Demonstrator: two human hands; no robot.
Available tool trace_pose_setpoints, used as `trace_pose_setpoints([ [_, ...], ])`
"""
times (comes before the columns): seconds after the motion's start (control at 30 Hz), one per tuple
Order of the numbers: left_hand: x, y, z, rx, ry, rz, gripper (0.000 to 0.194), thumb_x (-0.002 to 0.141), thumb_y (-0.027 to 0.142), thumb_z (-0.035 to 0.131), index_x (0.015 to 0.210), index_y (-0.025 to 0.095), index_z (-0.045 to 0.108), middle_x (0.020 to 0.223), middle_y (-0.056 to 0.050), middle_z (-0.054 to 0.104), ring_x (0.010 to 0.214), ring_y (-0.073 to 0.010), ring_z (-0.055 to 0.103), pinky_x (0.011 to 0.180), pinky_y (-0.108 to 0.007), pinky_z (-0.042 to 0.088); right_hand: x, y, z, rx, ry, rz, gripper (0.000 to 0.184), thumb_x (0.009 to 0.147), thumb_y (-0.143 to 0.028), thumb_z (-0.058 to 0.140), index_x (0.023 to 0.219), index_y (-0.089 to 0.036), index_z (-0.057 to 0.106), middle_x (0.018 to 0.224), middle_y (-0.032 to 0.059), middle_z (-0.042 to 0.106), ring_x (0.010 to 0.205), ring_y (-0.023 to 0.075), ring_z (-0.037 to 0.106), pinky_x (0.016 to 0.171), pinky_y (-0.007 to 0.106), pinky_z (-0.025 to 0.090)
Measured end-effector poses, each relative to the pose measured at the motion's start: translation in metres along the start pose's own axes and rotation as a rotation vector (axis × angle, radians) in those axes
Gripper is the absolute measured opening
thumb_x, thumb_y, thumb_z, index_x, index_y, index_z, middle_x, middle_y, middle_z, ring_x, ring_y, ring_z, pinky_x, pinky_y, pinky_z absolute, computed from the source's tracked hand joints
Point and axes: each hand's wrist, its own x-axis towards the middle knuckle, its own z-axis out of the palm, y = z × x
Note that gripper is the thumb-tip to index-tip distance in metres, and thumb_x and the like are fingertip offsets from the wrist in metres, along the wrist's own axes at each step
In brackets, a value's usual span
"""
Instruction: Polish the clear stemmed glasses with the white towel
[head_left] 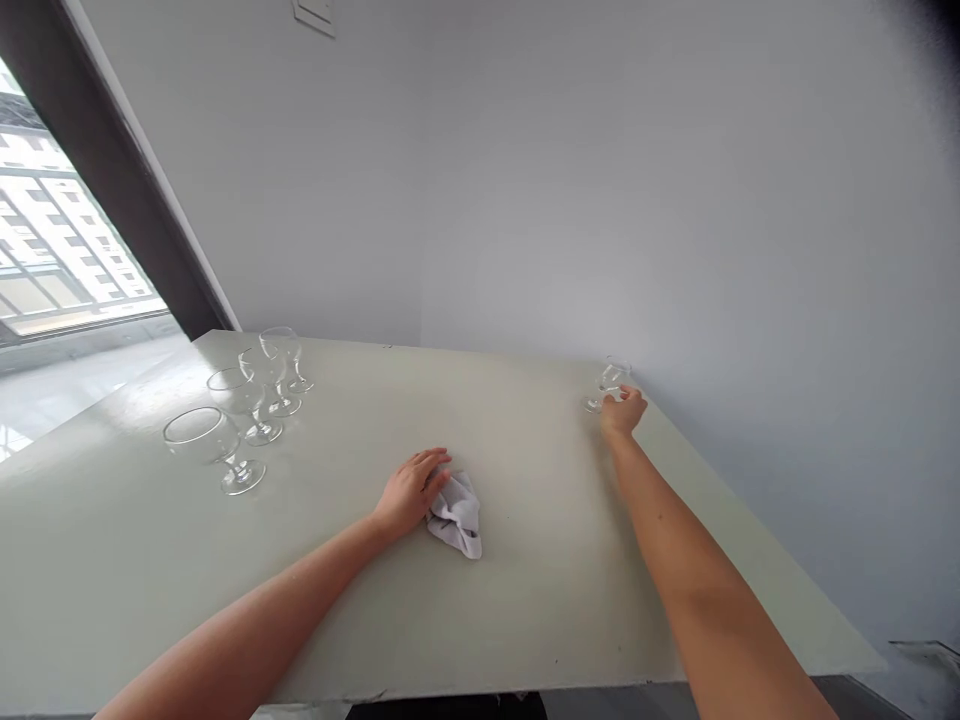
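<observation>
My left hand [411, 490] lies on the table beside a crumpled pale lilac cloth [461, 520]. Its fingers are stretched out, with the thumb and fingertips touching the cloth's upper left edge. At the far right side of the table, my right hand [625, 410] reaches out to a clear stemmed wine glass [616, 371]. The fingers curl about the lower part of this glass, partly hiding it, and its foot shows to the left of the hand at table level.
Several similar glasses stand in a slanting row at the left, the nearest glass [241, 475] being the closest to my left arm. The pale table [525, 600] meets grey walls [637, 200] at the back and right. A window [64, 220] is at far left.
</observation>
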Motion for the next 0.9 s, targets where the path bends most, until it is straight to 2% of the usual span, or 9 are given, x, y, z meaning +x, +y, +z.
trace_pose_setpoints([
  [0.13, 0.003, 0.002, -0.004, -0.131, 0.111, -0.201, 0.035, 0.085, 0.043, 0.037, 0.109, 0.026, 0.056, 0.101, -0.002, 0.064, 0.088, -0.0186, 0.058, 0.078, -0.032, 0.044, -0.059, -0.028, 0.001, 0.035, -0.099, -0.155, 0.024, 0.073, -0.022, 0.049, 0.096, -0.017, 0.049, 0.090, 0.0052, 0.054, 0.076, 0.0145, 0.053, 0.073, 0.028, 0.043],
  [0.23, 0.004, 0.001, -0.003, -0.147, 0.120, -0.234, 0.034, 0.085, 0.041, 0.038, 0.108, 0.025, 0.056, 0.101, -0.002, 0.064, 0.087, -0.0169, 0.058, 0.077, -0.030, 0.044, -0.129, -0.054, -0.001, 0.096, -0.370, -0.351, 0.016, 0.077, -0.031, 0.051, 0.087, -0.019, 0.052, 0.078, 0.0011, 0.055, 0.068, 0.0129, 0.051, 0.067, 0.025, 0.042],
  [0.37, 0.004, -0.005, 0.001, -0.178, 0.171, -0.208, 0.030, 0.084, 0.038, 0.041, 0.106, 0.023, 0.056, 0.104, -0.004, 0.063, 0.091, -0.0169, 0.058, 0.078, -0.030, 0.045, -0.218, -0.078, -0.014, -0.040, -0.934, -0.700, 0.026, 0.082, -0.044, 0.047, 0.088, -0.021, 0.057, 0.084, 0.0024, 0.057, 0.069, 0.0130, 0.050, 0.063, 0.025, 0.040],
  [0.43, 0.003, -0.004, -0.001, -0.180, 0.257, -0.141, 0.027, 0.085, 0.035, 0.041, 0.104, 0.023, 0.056, 0.104, -0.004, 0.062, 0.093, -0.0168, 0.058, 0.081, -0.032, 0.045, -0.246, -0.082, -0.018, -0.180, -1.060, -0.820, 0.032, 0.078, -0.050, 0.052, 0.093, -0.022, 0.059, 0.090, 0.0041, 0.057, 0.077, 0.0167, 0.051, 0.063, 0.027, 0.039],
  [0.5, 0.001, 0.004, -0.009, -0.160, 0.394, 0.011, 0.023, 0.085, 0.030, 0.043, 0.102, 0.022, 0.056, 0.106, -0.005, 0.060, 0.099, -0.0167, 0.055, 0.086, -0.033, 0.043, -0.260, -0.080, -0.018, -0.269, -1.068, -0.851, 0.032, 0.076, -0.049, 0.054, 0.093, -0.022, 0.060, 0.090, 0.0055, 0.056, 0.084, 0.0203, 0.051, 0.064, 0.028, 0.039],
  [0.6, -0.004, 0.026, -0.032, -0.164, 0.615, 0.230, 0.018, 0.084, 0.024, 0.045, 0.098, 0.020, 0.056, 0.105, -0.006, 0.058, 0.102, -0.0164, 0.052, 0.090, -0.035, 0.041, -0.260, -0.074, -0.012, -0.210, -1.088, -0.709, 0.027, 0.083, -0.042, 0.045, 0.078, -0.021, 0.062, 0.084, 0.0041, 0.056, 0.079, 0.0179, 0.052, 0.062, 0.027, 0.037],
  [0.73, -0.019, 0.049, -0.070, -0.299, 0.822, 0.225, 0.016, 0.084, 0.025, 0.047, 0.098, 0.020, 0.052, 0.095, -0.005, 0.055, 0.091, -0.0141, 0.053, 0.082, -0.031, 0.044, -0.244, -0.067, -0.009, 0.137, -1.190, -0.286, 0.035, 0.081, -0.047, 0.047, 0.066, -0.017, 0.057, 0.066, -0.0008, 0.054, 0.060, 0.0120, 0.048, 0.056, 0.024, 0.035],
  [0.8, -0.030, 0.043, -0.088, -0.300, 0.974, 0.217, 0.018, 0.082, 0.026, 0.051, 0.099, 0.020, 0.049, 0.096, -0.005, 0.053, 0.090, -0.0138, 0.052, 0.082, -0.030, 0.043, -0.236, -0.065, -0.009, 0.351, -1.199, -0.019, 0.034, 0.075, -0.049, 0.054, 0.067, -0.016, 0.057, 0.060, -0.0021, 0.054, 0.057, 0.0120, 0.048, 0.055, 0.024, 0.037],
  [0.9, -0.052, 0.012, -0.113, -0.137, 1.309, 0.191, 0.035, 0.074, 0.031, 0.060, 0.104, 0.021, 0.044, 0.107, -0.006, 0.047, 0.097, -0.0151, 0.050, 0.085, -0.032, 0.041, -0.225, -0.065, -0.008, 0.636, -1.085, 0.349, 0.029, 0.066, -0.043, 0.066, 0.070, -0.015, 0.060, 0.059, -0.0012, 0.058, 0.058, 0.0141, 0.053, 0.056, 0.026, 0.042],
])
